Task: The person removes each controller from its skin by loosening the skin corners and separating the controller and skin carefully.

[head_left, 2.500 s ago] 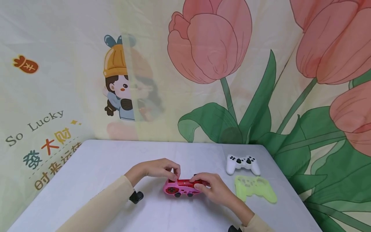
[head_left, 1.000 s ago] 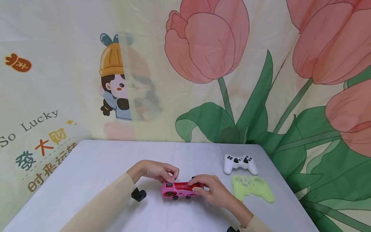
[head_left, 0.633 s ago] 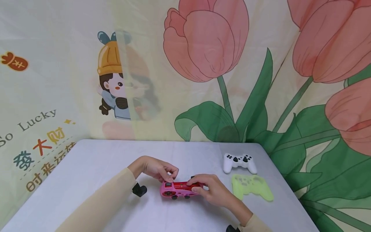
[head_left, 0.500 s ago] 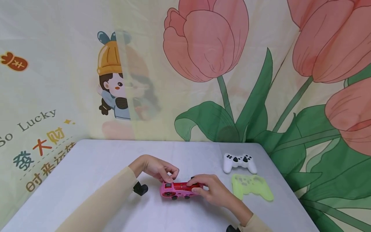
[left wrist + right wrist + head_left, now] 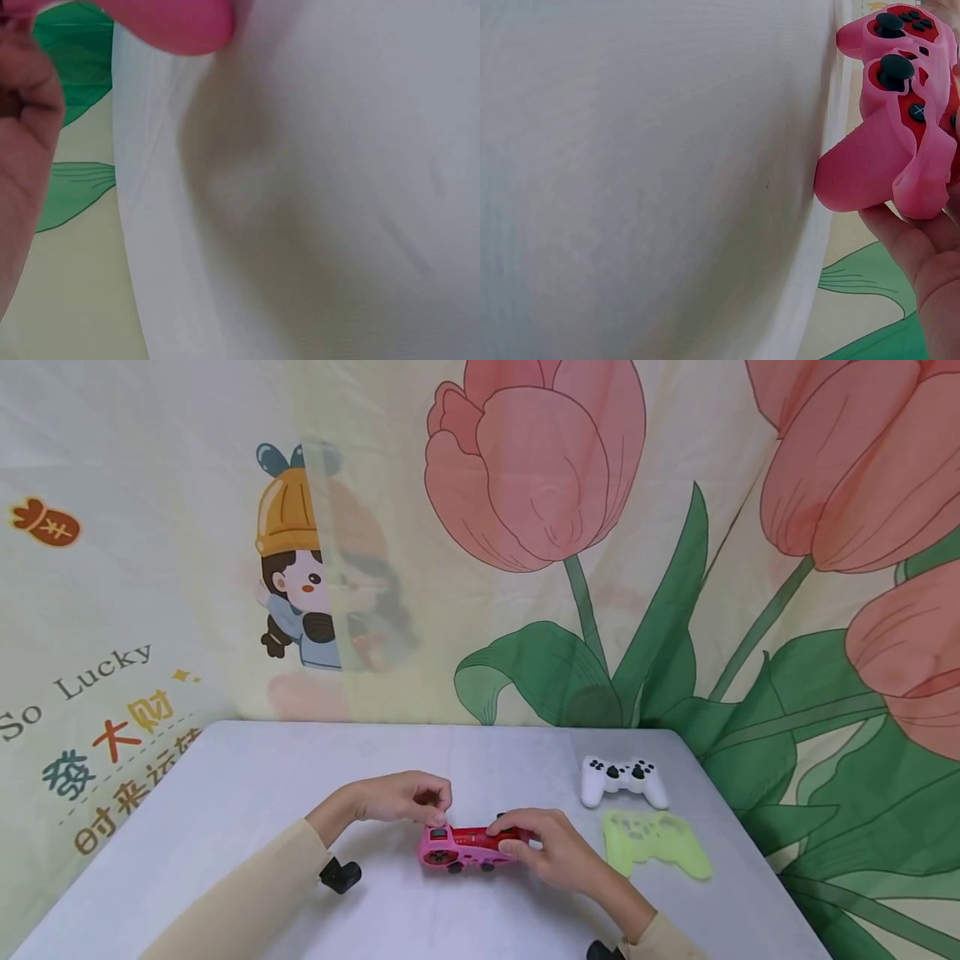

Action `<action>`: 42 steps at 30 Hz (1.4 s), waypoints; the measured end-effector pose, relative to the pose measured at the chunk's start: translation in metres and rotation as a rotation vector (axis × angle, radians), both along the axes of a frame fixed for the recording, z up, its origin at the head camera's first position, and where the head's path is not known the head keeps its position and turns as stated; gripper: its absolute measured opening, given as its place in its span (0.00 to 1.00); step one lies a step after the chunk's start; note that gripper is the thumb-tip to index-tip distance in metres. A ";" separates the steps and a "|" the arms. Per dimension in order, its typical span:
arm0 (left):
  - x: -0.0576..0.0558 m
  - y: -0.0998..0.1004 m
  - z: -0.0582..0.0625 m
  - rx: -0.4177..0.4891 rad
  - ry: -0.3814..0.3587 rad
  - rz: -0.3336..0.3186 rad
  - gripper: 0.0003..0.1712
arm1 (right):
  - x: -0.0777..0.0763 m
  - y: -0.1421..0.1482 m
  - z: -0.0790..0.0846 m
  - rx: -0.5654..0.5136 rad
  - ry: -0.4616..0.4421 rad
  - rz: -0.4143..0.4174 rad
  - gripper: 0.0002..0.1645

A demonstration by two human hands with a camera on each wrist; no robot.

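Note:
A red game controller (image 5: 471, 837) sits in a pink silicone cover (image 5: 866, 165), with its black thumbsticks facing down toward the table in the head view. My right hand (image 5: 558, 850) grips its right end, fingers over the bare red back edge and thumb on the near side. At the far left corner my left hand (image 5: 408, 797) pinches the cover's edge between thumb and curled fingers. The red strip between both hands shows uncovered by the pink. In the left wrist view, a rounded pink handle (image 5: 187, 26) hangs above the white cloth, with the left hand's fingers beside it.
A white controller (image 5: 622, 781) lies at the back right of the white-clothed table (image 5: 300, 760). In front of it is a flat yellow-green silicone cover (image 5: 660, 843). A printed curtain with tulips (image 5: 555, 477) hangs behind the table's far edge.
The left hand has shifted slightly left, its wrist turning lower, with fingertips still at the cover's left corner. The right hand keeps its grip, and the controller has barely moved.

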State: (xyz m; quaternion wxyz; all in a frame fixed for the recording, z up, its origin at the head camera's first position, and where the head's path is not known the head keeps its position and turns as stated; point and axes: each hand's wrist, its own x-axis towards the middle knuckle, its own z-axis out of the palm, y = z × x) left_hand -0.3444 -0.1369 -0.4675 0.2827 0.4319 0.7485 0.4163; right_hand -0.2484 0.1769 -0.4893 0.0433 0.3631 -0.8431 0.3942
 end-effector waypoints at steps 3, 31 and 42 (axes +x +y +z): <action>0.007 -0.004 -0.004 0.068 0.068 0.054 0.08 | 0.000 -0.001 -0.001 -0.019 -0.010 0.002 0.11; 0.026 -0.031 -0.021 0.179 0.315 0.205 0.06 | 0.002 -0.012 0.005 0.020 -0.132 -0.125 0.17; 0.028 -0.026 -0.016 0.164 0.293 0.177 0.06 | 0.002 -0.010 0.008 0.016 -0.103 -0.146 0.16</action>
